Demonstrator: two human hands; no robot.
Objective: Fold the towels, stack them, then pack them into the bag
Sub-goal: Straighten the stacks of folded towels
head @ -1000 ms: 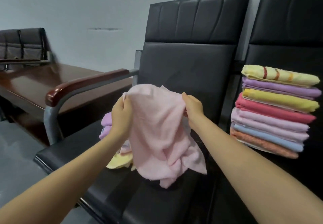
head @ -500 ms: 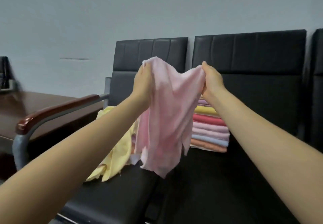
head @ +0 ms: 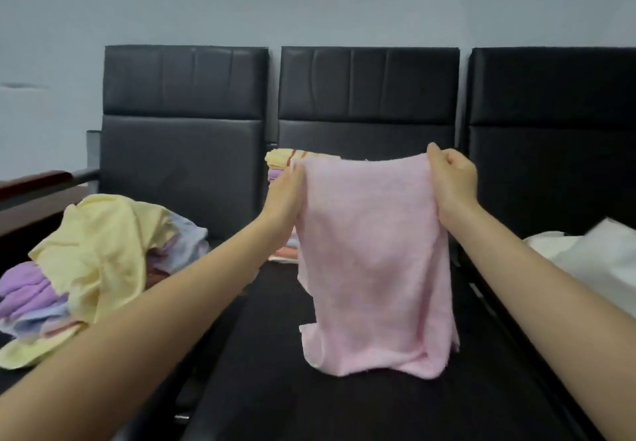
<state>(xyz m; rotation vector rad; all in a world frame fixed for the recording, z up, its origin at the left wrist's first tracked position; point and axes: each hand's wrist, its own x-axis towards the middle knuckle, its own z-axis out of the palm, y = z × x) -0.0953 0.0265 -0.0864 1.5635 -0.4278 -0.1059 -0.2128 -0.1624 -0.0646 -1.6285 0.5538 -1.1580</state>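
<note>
A pale pink towel [head: 371, 254] hangs spread out over the middle black seat [head: 275, 389], its lower edge bunched on the cushion. My left hand [head: 285, 196] pinches its top left corner and my right hand [head: 452, 182] grips its top right corner. Behind the towel the stack of folded towels [head: 280, 161] shows only at its left side, with a yellow striped one on top. A loose heap of unfolded towels [head: 93, 261], yellow, purple and light blue, lies on the left seat. Something white, perhaps the bag [head: 595, 261], lies on the right seat.
Three black padded chairs stand in a row against a grey wall [head: 309, 0]. A wooden armrest [head: 34, 182] and a dark table edge sit at the far left.
The view has swung right and the towel has been pulled open flat between both hands. It came from the left seat and now hangs over the middle seat in front of the stack.
</note>
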